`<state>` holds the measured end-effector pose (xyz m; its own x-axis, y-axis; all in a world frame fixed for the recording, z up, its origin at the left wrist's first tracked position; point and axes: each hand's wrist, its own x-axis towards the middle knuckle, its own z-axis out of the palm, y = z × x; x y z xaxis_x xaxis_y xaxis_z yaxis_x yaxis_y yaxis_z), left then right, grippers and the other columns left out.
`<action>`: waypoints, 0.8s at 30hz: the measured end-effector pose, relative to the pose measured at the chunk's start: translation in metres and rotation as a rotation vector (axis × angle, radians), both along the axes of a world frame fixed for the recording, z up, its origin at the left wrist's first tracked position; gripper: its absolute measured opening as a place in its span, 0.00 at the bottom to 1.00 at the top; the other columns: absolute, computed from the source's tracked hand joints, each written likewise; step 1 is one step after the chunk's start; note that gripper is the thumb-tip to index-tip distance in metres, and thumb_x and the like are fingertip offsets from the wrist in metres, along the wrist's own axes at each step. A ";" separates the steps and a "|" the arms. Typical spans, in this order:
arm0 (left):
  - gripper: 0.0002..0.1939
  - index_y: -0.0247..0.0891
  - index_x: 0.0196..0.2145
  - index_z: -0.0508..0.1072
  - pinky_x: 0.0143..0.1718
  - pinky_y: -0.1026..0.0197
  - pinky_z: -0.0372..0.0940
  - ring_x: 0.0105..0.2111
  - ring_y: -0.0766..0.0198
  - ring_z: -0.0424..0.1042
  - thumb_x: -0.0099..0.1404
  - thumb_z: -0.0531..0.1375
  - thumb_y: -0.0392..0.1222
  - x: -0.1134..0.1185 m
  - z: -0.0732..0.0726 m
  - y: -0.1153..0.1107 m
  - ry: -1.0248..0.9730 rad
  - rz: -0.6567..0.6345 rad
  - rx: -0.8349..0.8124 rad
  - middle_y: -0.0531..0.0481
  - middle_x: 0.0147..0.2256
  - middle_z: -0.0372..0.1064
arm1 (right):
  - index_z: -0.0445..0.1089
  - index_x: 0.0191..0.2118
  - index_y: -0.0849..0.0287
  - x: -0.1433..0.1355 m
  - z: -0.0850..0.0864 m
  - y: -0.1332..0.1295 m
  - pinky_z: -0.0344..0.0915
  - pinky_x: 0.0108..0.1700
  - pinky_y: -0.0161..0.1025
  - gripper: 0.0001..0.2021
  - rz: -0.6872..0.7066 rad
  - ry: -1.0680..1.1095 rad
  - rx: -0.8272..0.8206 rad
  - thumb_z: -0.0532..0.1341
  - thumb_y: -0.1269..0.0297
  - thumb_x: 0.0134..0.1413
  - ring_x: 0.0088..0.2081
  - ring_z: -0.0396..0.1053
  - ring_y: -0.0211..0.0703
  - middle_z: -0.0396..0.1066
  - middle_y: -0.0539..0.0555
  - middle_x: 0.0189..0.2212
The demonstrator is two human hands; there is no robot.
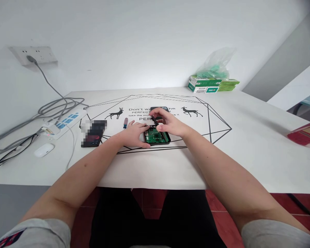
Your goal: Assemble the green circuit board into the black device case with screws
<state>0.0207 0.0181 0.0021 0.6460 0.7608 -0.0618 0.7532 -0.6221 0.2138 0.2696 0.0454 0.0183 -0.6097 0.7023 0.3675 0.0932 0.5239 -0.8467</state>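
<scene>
An opened black case [167,142] lies on the table, with a green circuit board [155,136] inside it. My left hand [135,134] grips the case's left side, thumb along the near edge and fingers at the far edge. Above the board, my right hand [169,123] pinches a small black part [154,120] between thumb and fingers; its exact kind is unclear. Behind the right hand lies a dark piece [160,108], partly covered by the fingers. A small screwdriver [125,123] with a blue and red handle lies beyond my left hand.
On the left are a phone [91,138], partly pixelated, a power strip [69,120] with grey cables, eyeglasses [17,151] and a white earbud case [44,150]. Green-and-white boxes [205,84] under a plastic bag [217,65] stand at the back right. A red package [306,134] sits far right.
</scene>
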 end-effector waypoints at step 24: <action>0.45 0.37 0.74 0.63 0.78 0.35 0.35 0.74 0.40 0.59 0.71 0.55 0.68 -0.014 0.010 0.007 0.076 0.118 0.043 0.34 0.73 0.63 | 0.67 0.44 0.53 0.026 0.046 -0.022 0.66 0.42 0.42 0.32 0.258 -0.824 -0.233 0.79 0.54 0.33 0.44 0.67 0.48 0.67 0.53 0.51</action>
